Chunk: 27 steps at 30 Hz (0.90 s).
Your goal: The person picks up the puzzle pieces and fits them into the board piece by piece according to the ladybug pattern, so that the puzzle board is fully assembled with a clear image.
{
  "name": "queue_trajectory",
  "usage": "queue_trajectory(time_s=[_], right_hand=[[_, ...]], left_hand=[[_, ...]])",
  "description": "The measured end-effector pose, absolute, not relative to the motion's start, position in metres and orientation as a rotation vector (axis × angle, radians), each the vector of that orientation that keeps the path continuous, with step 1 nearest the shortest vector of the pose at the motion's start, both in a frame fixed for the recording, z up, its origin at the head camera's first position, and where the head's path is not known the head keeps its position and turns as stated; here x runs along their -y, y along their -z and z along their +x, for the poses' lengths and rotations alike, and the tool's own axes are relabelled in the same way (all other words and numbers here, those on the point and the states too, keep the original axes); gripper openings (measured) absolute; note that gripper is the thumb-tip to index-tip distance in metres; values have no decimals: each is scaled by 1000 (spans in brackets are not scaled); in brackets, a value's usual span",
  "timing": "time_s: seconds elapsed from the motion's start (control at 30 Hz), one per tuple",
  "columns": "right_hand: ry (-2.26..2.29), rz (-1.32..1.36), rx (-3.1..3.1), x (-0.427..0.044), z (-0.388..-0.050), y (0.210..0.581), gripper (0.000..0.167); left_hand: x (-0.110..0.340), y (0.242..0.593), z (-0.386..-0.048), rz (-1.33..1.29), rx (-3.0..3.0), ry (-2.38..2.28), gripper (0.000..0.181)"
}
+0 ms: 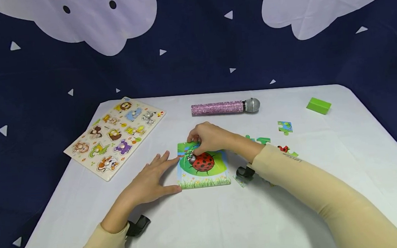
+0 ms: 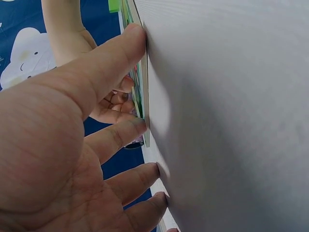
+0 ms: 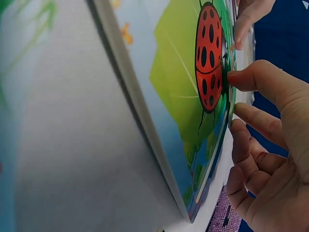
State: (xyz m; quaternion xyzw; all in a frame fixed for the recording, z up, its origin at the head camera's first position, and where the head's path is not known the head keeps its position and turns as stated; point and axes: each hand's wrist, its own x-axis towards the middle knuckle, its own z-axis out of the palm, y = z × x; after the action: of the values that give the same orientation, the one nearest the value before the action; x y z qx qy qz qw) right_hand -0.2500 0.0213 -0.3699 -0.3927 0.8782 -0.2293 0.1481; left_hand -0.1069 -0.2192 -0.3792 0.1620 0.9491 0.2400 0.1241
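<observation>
A square ladybug jigsaw board [image 1: 204, 183] lies on the white table between the hands. My left hand [image 1: 150, 184] is spread flat beside it, thumb and index fingertip touching its left edge. In the left wrist view those fingertips [image 2: 136, 36] meet the board's thin side. Over the board's upper left part, my right hand [image 1: 210, 136] pinches a small jigsaw piece [image 3: 232, 96] between thumb and fingers, at the board's surface. The piece's picture is mostly hidden by the fingers. Red, black-spotted ladybug art [image 3: 209, 58] shows below the thumb.
Several loose jigsaw pieces [image 1: 285, 127] lie to the right, some partly behind the right forearm. A pink glittery microphone [image 1: 218, 108] lies behind the board. Farther right sits a green block [image 1: 319, 106]. An animal peg puzzle [image 1: 91, 164] lies at the left.
</observation>
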Motion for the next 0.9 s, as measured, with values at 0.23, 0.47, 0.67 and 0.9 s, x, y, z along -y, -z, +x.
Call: queue_trajectory(time_s=[0.23,0.47,0.67,0.9], right_hand=[[667,-1153,-2517,-18,-249,371,37],[683,-1198,-2480,-16,-244,370,39],[665,-1211,-2496,-14,-242,369,39],[639,-1222,-2506,-13,-241,369,37]], left_hand=[[218,378,-107,463,-2764,-703,89],[222,382,-106,493,-2768,-748,89],[222,385,-108,490,-2773,-731,89],[221,382,-108,457,-2768,-684,89]])
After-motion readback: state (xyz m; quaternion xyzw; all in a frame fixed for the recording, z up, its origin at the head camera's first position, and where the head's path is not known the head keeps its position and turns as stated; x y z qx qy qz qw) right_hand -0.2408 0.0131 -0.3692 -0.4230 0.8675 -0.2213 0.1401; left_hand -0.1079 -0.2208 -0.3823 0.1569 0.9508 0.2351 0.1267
